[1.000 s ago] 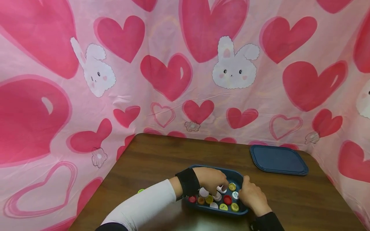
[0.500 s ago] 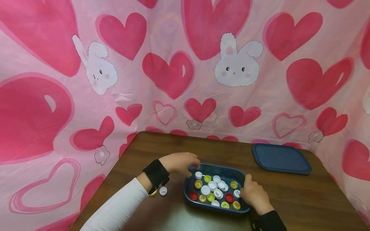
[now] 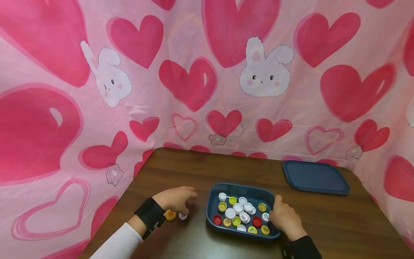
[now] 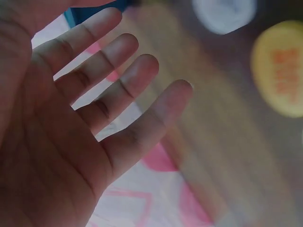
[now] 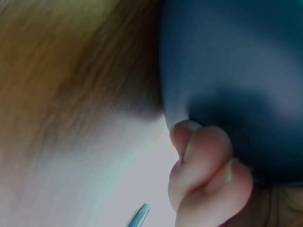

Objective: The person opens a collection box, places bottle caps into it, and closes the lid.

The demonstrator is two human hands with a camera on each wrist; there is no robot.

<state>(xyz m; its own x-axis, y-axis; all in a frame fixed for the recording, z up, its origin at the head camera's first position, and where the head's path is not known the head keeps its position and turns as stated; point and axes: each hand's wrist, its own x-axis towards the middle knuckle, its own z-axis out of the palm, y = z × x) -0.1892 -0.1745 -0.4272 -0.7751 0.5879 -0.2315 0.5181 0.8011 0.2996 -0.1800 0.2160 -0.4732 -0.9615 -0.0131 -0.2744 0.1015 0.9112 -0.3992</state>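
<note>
A dark blue plastic box stands on the table with several bottle caps in white, yellow and red inside it. My right hand grips its right end; in the right wrist view curled fingers lie against the box's outer wall. Left of the box, my left hand hovers over the table, palm empty and fingers spread in the left wrist view. Near that hand lie a yellow cap with orange print and a white cap, both outside the box.
A flat dark blue lid lies at the back right of the brown wooden table. Pink cloth printed with hearts and rabbits hangs behind and beside the table.
My left hand has come out of the box and swung left, over the caps on the table. The right hand has kept its grip on the box.
</note>
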